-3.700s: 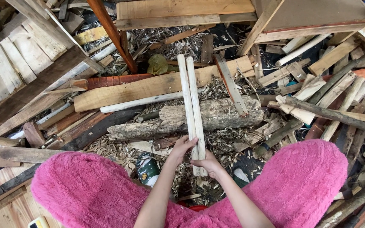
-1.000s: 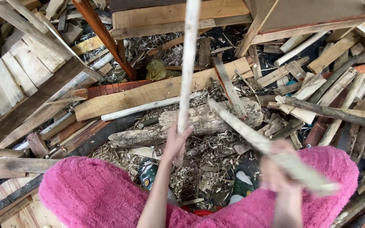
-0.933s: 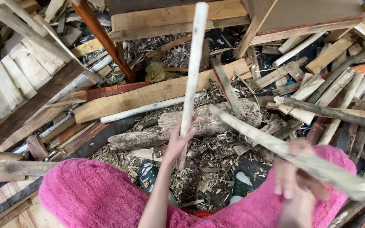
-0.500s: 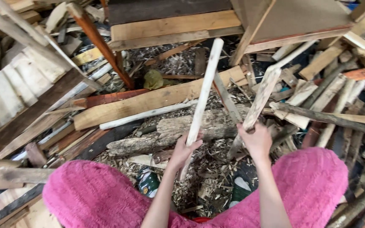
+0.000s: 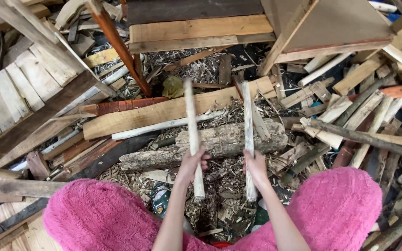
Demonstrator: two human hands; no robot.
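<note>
My left hand (image 5: 190, 165) grips a pale peeled stick (image 5: 192, 126) that points away from me, its near end hanging below my fist. A second pale stick (image 5: 248, 122) is gripped the same way by my right hand (image 5: 256, 166). The two sticks run almost parallel, about a hand's width apart, above a rough bark-covered log (image 5: 219, 142) that lies crosswise in front of me. My knees, in fuzzy pink trousers (image 5: 94, 218), frame the bottom of the view.
Wood shavings (image 5: 219, 186) cover the ground between my knees. A long flat plank (image 5: 164, 111) lies behind the log. Pallet boards (image 5: 19, 88) slope at the left. Loose offcuts and branches (image 5: 350, 125) pile up at the right. A wooden frame (image 5: 331, 28) stands at the back.
My right hand swung its stick out low to the right, then brought it back up. Both sticks now stand side by side over the log, closer together than half a second ago.
</note>
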